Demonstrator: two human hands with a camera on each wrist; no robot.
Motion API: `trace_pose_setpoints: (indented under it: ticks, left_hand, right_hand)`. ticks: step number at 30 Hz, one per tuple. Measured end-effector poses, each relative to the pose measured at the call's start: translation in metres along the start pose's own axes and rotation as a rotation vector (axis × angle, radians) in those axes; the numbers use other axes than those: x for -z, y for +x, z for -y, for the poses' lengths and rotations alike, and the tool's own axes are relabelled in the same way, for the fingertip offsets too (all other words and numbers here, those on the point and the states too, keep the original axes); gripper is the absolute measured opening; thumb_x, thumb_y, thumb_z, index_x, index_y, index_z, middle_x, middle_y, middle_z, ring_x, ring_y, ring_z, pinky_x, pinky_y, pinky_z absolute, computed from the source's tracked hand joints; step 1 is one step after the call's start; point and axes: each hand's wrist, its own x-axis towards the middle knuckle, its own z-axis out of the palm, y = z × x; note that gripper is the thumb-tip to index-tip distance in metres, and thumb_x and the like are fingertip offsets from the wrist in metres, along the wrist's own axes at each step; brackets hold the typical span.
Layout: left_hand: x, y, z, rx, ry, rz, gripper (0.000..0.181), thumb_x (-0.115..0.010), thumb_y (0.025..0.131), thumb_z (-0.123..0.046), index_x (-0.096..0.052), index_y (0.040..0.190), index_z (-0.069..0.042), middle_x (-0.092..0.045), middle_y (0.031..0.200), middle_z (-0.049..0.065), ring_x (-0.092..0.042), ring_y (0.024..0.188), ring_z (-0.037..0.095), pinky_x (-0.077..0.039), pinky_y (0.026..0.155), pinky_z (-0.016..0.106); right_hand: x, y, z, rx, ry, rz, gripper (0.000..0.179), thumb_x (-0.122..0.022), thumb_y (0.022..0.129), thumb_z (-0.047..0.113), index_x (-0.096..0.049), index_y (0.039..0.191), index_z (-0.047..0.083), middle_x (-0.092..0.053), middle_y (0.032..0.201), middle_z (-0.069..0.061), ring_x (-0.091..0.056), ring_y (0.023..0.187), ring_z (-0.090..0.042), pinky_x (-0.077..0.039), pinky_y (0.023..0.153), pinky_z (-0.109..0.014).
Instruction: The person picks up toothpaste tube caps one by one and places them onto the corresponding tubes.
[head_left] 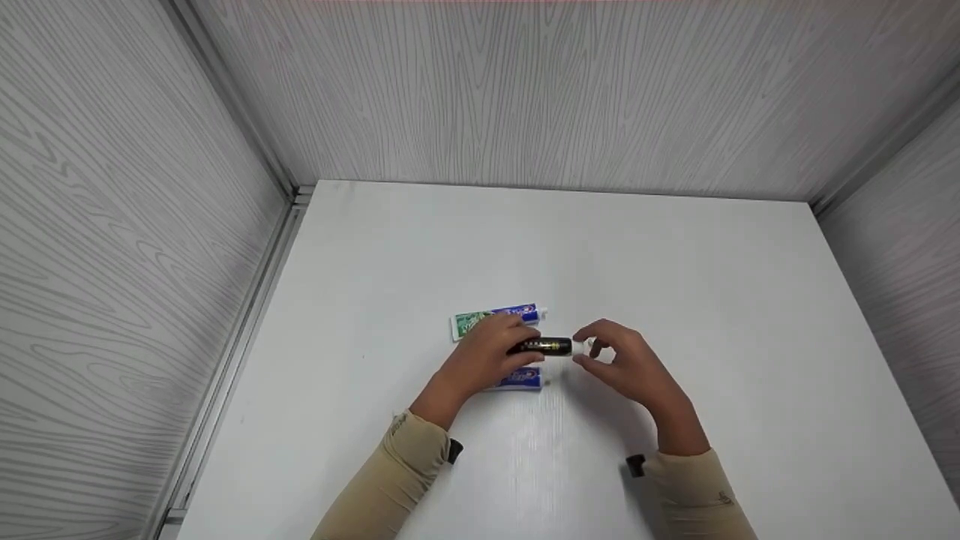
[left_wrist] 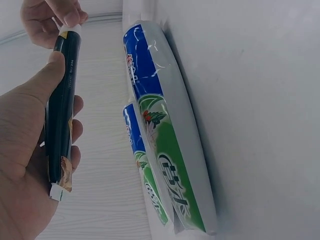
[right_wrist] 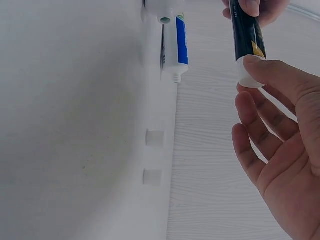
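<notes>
My left hand (head_left: 484, 356) grips a black toothpaste tube (head_left: 551, 346) around its body, the thumb along one side and fingers curled behind. My right hand (head_left: 630, 367) pinches the tube's white cap (right_wrist: 248, 75) between thumb and index finger; the other fingers are loosely bent. In the left wrist view the tube's flat end (left_wrist: 60, 192) sticks out below the palm. Two blue, green and white toothpaste tubes lie on the table on either side of the left hand, the far one (head_left: 469, 324) and the near one (head_left: 525, 379), with uncapped nozzles (right_wrist: 177, 78) toward the right.
Two small white caps (right_wrist: 155, 138) (right_wrist: 152, 176) stand on the white table (head_left: 390, 262) in the right wrist view. Wood-grain panels (head_left: 480, 97) enclose the table at the back and sides.
</notes>
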Motion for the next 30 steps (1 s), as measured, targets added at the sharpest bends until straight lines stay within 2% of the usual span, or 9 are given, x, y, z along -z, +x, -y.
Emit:
trace_pose_setpoints:
  ticks: [3, 9, 13, 23, 30]
  left_hand:
    - [-0.0008, 0.0, 0.0008, -0.005, 0.006, -0.007, 0.035, -0.074, 0.1, -0.041, -0.079, 0.121, -0.014, -0.072, 0.104, 0.001, -0.061, 0.092, 0.018, -0.053, 0.084, 0.038]
    - [-0.0008, -0.0011, 0.0007, -0.011, 0.019, -0.019, 0.034, -0.076, 0.099, -0.04, -0.079, 0.121, -0.014, -0.072, 0.104, 0.001, -0.061, 0.091, 0.017, -0.054, 0.084, 0.037]
    - [-0.0005, -0.0024, -0.0004, -0.01, 0.019, -0.03, 0.033, -0.079, 0.097, -0.037, -0.079, 0.12, -0.014, -0.072, 0.103, 0.0, -0.062, 0.092, 0.017, -0.054, 0.085, 0.038]
    - [0.0006, -0.0017, -0.0035, 0.01, 0.034, -0.031, 0.032, -0.079, 0.097, -0.037, -0.079, 0.12, -0.015, -0.071, 0.103, -0.001, -0.062, 0.093, 0.016, -0.054, 0.088, 0.037]
    - [0.0025, -0.0019, -0.0053, 0.003, 0.051, -0.045, 0.031, -0.079, 0.097, -0.038, -0.08, 0.119, -0.015, -0.071, 0.102, -0.001, -0.062, 0.094, 0.016, -0.054, 0.088, 0.037]
  right_hand:
    - [0.0, 0.0006, 0.0005, -0.01, -0.007, 0.019, 0.026, -0.083, 0.093, 0.011, -0.074, 0.117, 0.016, -0.075, 0.114, 0.004, -0.07, 0.089, -0.014, -0.057, 0.075, -0.05]
    - [0.0007, 0.0021, 0.0006, -0.029, 0.005, 0.07, 0.026, -0.08, 0.096, 0.013, -0.073, 0.121, 0.014, -0.075, 0.117, 0.001, -0.07, 0.091, -0.014, -0.057, 0.085, -0.054]
    - [0.0006, 0.0023, 0.0004, -0.027, 0.011, 0.1, 0.026, -0.077, 0.098, 0.012, -0.072, 0.124, 0.013, -0.075, 0.12, -0.002, -0.07, 0.093, -0.016, -0.058, 0.086, -0.053]
    - [0.0009, 0.0015, -0.0006, -0.036, 0.01, 0.136, 0.025, -0.072, 0.103, 0.016, -0.07, 0.127, 0.012, -0.074, 0.121, -0.003, -0.066, 0.092, -0.015, -0.054, 0.081, -0.031]
    - [0.001, 0.0017, 0.0003, -0.026, 0.016, 0.145, 0.025, -0.071, 0.104, 0.017, -0.071, 0.128, 0.01, -0.074, 0.12, -0.004, -0.064, 0.085, -0.014, -0.054, 0.077, -0.033]
